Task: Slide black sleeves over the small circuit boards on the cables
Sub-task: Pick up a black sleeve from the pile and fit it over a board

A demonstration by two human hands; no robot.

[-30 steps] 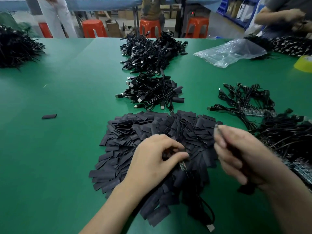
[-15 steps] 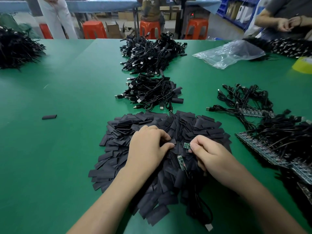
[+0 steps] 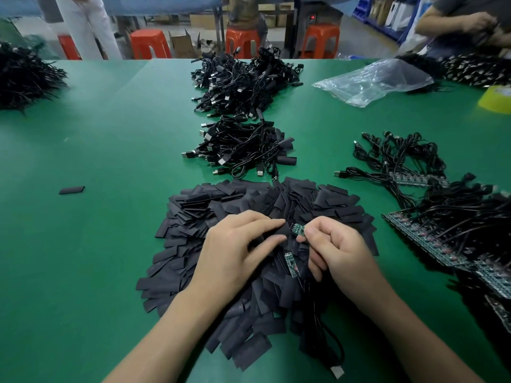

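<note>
A second ago the right hand [image 3: 338,251] is off to the side and apart from the other. Now both meet over the pile of sleeves [image 3: 221,208]. Its grip is closed on a small green circuit board [image 3: 298,229], pinched between thumb and forefinger. The board's free end points at the left hand [image 3: 237,252]. That hand's grip holds a black sleeve [image 3: 272,234] between thumb and fingers, its mouth just touching the board. To my eye the sliding is about to start, and the board is not yet covered. A second board [image 3: 291,264] lies bare on the pile just below the hands, with its cable [image 3: 325,330] trailing toward the near edge.

The green worktop [image 3: 110,244] carries a heap of sleeved cables [image 3: 243,150] beyond the pile and a bigger tangle [image 3: 243,78] behind that. Strips of unsleeved boards [image 3: 431,241] with their wires lie on the right, and a lone sleeve [image 3: 72,190] on the left. A clear plastic bag [image 3: 373,81] sits further back. Orange stools [image 3: 150,44] stand past the far edge, and another person [image 3: 470,23] works at the far right corner.
</note>
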